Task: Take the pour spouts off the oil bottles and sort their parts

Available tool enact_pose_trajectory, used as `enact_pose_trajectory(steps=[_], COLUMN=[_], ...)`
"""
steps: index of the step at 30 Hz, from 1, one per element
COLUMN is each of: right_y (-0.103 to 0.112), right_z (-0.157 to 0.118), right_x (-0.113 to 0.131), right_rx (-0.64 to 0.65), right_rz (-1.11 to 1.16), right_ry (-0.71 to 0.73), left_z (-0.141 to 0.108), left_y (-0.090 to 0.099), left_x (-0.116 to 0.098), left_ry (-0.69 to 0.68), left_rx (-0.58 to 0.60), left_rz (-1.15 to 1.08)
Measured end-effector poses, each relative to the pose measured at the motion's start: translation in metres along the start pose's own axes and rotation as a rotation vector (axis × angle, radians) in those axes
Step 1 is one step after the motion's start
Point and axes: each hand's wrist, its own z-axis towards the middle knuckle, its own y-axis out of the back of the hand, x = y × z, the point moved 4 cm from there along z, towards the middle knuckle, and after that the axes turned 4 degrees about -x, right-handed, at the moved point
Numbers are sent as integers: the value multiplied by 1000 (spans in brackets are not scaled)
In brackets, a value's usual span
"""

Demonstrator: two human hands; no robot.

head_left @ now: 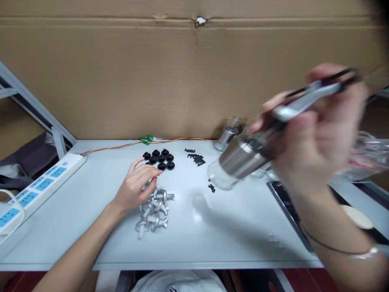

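My right hand [322,129], blurred by motion, is closed on the silver and black lever top of a glass bottle with a metal collar [241,160]. The bottle is tilted, its glass base pointing down and left above the table. My left hand [138,182] hovers over or rests near a pile of silver metal parts [154,211], fingers apart, with nothing visible in it. Just beyond its fingertips are several round black caps [161,158]. Small black strips [199,159] and tiny black pieces [212,188] lie at the table's middle.
More glass bottles [226,136] stand at the back right. A dark flat device [291,207] lies at the right, by clear plastic bags [369,156]. A power strip [42,186] is at the left. A thin cable [127,144] runs along the cardboard wall [136,81].
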Motion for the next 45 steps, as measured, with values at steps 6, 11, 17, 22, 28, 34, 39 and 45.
enact_pose_trajectory(steps=[6, 11, 17, 22, 28, 34, 39, 45], right_y=[-65, -83, -80, -70, -74, -90, -94, -91], right_z=[-80, -107, -99, -65, -41, -55, -60, -64], right_x=[-24, -38, -31, -19, -21, -28, -27, -26], right_rx=[257, 305, 231, 389, 895, 708, 600, 444], right_rz=[156, 243, 5, -148, -83, 48, -6, -12], right_ry=[-79, -16, 87, 154, -136, -97, 32, 203], left_z=[0, 11, 44, 59, 47, 40, 41, 44], left_y=[-5, -17, -29, -34, -55, -63, -64, -65], left_x=[-11, -27, -43, -43, -37, -37, -36, -39], left_ry=[102, 267, 376, 384, 480, 491, 459, 434], left_rx=[27, 265, 565, 512, 309, 209, 150, 116], left_rz=[-221, -487, -639, -679, -1038, -983, -911, -975])
